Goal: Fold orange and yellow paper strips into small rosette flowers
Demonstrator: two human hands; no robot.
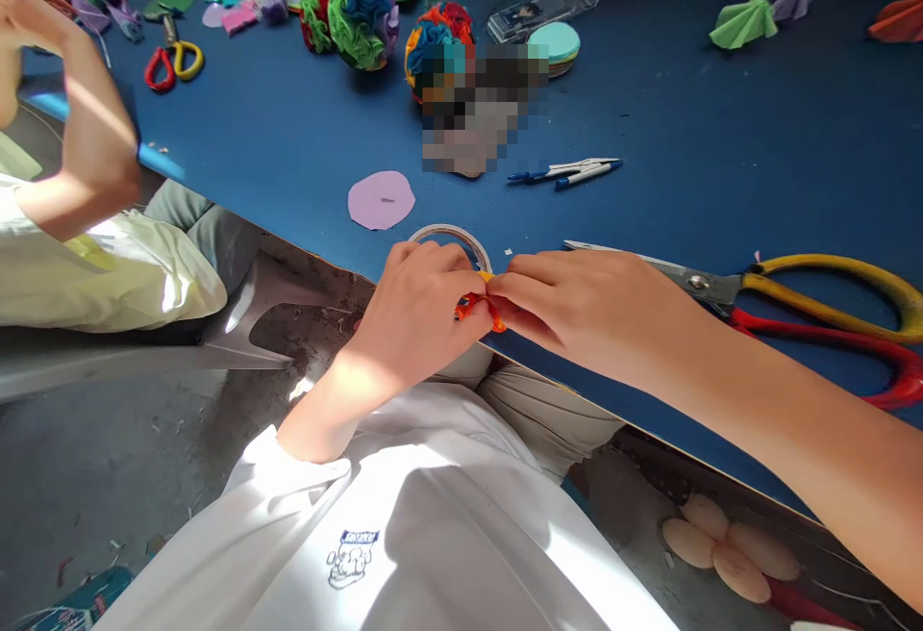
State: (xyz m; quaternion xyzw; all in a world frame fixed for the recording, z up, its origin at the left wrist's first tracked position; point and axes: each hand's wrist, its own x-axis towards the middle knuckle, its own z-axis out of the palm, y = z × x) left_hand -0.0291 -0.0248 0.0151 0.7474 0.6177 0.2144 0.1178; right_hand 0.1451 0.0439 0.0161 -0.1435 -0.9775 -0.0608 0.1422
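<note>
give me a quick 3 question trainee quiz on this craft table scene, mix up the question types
1. True or false: both hands pinch the small orange piece at the table edge.
2. Multiple choice: what lies just right of the right hand? A) a glue bottle B) large scissors with yellow and red handles C) a ruler
3. Fill in: the flat paper circle beyond the left hand is coloured ____.

Key: 1 true; 2 B; 3 lilac. The tape roll sits partly hidden behind the left hand.
</note>
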